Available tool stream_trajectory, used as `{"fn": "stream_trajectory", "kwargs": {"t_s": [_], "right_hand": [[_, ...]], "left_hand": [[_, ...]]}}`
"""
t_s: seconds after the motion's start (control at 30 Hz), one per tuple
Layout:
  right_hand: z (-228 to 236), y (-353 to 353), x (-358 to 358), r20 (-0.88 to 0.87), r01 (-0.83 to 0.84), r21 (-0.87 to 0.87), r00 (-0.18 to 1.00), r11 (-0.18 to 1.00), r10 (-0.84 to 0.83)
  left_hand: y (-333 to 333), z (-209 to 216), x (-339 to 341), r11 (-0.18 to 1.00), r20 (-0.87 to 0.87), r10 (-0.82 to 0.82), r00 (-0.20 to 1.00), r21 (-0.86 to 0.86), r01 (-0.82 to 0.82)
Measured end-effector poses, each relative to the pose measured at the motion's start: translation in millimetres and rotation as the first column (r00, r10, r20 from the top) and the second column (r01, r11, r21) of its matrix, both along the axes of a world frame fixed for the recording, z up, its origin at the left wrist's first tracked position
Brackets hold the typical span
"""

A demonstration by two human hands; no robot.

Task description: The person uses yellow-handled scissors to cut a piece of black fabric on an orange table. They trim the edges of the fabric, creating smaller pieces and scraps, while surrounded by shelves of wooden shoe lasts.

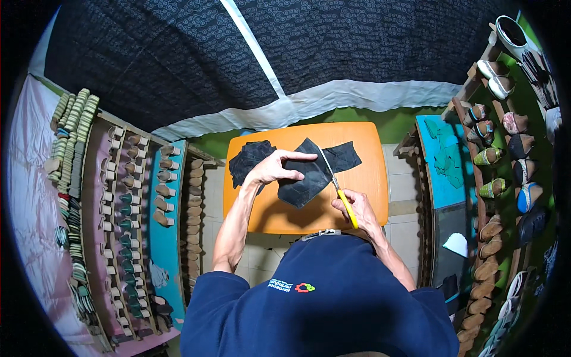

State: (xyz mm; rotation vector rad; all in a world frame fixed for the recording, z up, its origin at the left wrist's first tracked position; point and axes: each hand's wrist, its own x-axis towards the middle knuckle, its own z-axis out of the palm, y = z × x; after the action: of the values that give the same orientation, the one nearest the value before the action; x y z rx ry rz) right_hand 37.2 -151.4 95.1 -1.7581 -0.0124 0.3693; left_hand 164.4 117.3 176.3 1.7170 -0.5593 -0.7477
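My left hand [276, 169] is over the table, index finger and thumb stretched across a black fabric piece [300, 189]. It holds the piece at its left side; the other fingers are mostly hidden. In my right hand [358, 208] are scissors with yellow handles [348, 210], the fingers wrapped round the grips. Their metal blades point away from me along the right edge of the fabric. A pile of black fabric pieces [250, 159] lies left of my left hand. Another black piece [344, 161] rests on the table beyond the scissors.
An orange table [267, 221] stands in front of me. Wooden racks with shoe lasts [163, 204] line the left side. On the right are racks of shoes [491, 156] and a blue surface with green scraps [446, 160]. A dark patterned cloth [357, 47] hangs ahead.
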Motion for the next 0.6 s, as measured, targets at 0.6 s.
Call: {"fn": "stream_trajectory", "kwargs": {"t_s": [0.6], "right_hand": [[-24.2,-2.8,-15.3,-0.151,-0.083,0.389,0.977,0.918,0.152]], "left_hand": [[6.2,-5.8,3.9,0.976,-0.178,0.147,0.973,-0.131,-0.171]]}}
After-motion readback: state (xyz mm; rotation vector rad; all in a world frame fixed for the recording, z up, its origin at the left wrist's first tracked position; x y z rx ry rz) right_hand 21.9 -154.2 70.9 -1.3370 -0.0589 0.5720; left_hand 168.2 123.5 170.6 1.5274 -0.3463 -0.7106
